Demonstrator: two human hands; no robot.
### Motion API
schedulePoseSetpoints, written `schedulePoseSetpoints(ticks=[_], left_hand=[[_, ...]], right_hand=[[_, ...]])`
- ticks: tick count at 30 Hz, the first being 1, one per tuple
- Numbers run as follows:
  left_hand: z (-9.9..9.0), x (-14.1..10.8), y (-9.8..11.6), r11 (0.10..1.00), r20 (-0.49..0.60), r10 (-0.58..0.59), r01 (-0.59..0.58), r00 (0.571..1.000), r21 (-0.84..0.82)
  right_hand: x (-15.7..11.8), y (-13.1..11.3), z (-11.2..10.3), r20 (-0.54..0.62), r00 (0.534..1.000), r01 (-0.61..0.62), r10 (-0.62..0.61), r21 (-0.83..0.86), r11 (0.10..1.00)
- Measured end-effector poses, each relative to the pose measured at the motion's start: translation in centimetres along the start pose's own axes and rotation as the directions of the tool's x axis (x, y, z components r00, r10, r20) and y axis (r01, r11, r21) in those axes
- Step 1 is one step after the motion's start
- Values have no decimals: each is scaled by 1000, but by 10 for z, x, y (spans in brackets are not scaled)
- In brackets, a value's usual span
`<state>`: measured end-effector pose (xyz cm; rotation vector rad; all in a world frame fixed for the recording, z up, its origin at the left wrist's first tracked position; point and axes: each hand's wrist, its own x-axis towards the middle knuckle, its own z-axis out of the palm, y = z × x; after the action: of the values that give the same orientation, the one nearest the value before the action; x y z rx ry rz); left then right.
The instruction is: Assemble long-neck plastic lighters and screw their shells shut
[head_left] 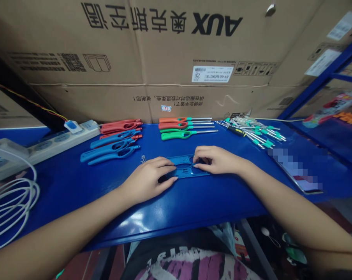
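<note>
Two blue lighter casing halves lie side by side on the blue tabletop, their hollow insides facing up. At their left end, my left hand has its thumb and fingers closed about the edges. My right hand is over the trigger openings, thumb and fingertips pinched together. Whatever small part it may hold is hidden by the fingers. Several red and blue lighter casings lie to the left. Behind the halves are a few orange, red and green lighters with metal tubes fitted.
Several metal lighter tubes with green ends are heaped at the back right, beside a black-and-yellow tool. A phone lies at right. Along the left are a power strip and coiled white cable. Cardboard stands behind.
</note>
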<state>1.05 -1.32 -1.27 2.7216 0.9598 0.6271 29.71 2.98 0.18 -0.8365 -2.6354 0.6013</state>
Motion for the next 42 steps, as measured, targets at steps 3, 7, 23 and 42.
schedulePoseSetpoints(ticks=[3,7,23,42], left_hand=[[-1,1,0,1000,1,12,-12,1000,17],[-2,1,-1,999,-1,23,-23,1000,32],[-1,2,-3,999,11,33,-33,999,13],[-12,1,-6,999,-44,41,-41,998,-1]], right_hand=[[0,0,-2,-25,1000,-6,5,-21,1000],[-5,22,-22,-320,938,-198,135,-175,964],[-82,150,-73,-687,382,-911,619,-166,378],[-40,65,-79,-586,661,-486,469,142,862]])
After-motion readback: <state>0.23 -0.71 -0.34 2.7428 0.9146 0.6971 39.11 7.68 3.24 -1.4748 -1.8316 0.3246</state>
